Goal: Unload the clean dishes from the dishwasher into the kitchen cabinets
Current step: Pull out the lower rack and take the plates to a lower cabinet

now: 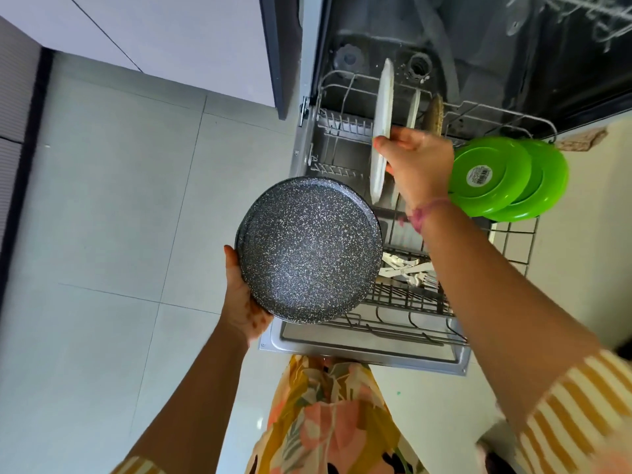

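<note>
My left hand (244, 304) holds a dark speckled plate (309, 249) by its lower left rim, face up, over the left front of the pulled-out lower rack (407, 323). My right hand (415, 164) grips a white plate (382, 128) that stands on edge in the rack, thumb on its near side. A smaller white plate (413, 109) and a brownish dish (434, 112) stand behind it. Two green plates (506, 177) lean at the rack's right side. White cutlery (407, 268) lies in the rack's basket.
The dishwasher door (376, 354) lies open in front of my legs. The dark dishwasher tub (478, 46) is beyond the rack, with an upper rack at top right. Pale floor tiles (119, 200) stretch to the left, bordered by a white cabinet front (171, 35).
</note>
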`<action>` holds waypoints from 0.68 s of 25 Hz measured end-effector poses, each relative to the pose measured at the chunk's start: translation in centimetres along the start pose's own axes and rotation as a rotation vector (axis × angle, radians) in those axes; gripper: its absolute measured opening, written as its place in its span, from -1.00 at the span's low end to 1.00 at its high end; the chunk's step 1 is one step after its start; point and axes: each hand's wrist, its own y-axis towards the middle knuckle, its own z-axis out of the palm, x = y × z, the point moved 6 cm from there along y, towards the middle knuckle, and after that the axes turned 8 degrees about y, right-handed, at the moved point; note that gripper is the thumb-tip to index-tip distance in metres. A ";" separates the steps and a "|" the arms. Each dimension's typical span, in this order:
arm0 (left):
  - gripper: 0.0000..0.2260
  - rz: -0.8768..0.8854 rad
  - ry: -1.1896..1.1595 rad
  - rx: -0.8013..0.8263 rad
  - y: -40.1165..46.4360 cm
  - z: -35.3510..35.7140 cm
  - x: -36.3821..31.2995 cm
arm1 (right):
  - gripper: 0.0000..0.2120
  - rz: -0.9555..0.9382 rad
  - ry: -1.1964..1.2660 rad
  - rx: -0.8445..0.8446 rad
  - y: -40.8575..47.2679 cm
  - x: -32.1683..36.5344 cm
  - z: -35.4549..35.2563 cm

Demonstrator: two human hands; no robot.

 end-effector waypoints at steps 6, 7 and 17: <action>-0.33 0.028 -0.079 0.056 -0.8 1.8 -0.8 | -0.87 -0.832 -0.479 0.290 -12.6 4.9 -0.9; -0.31 0.035 -0.090 0.065 -0.6 2.0 -0.9 | -0.88 -0.935 -0.561 0.348 -14.2 4.0 -0.8; -0.27 0.007 -0.123 0.050 0.6 3.8 0.3 | -0.82 -1.096 -0.843 0.603 -18.2 -3.6 -1.6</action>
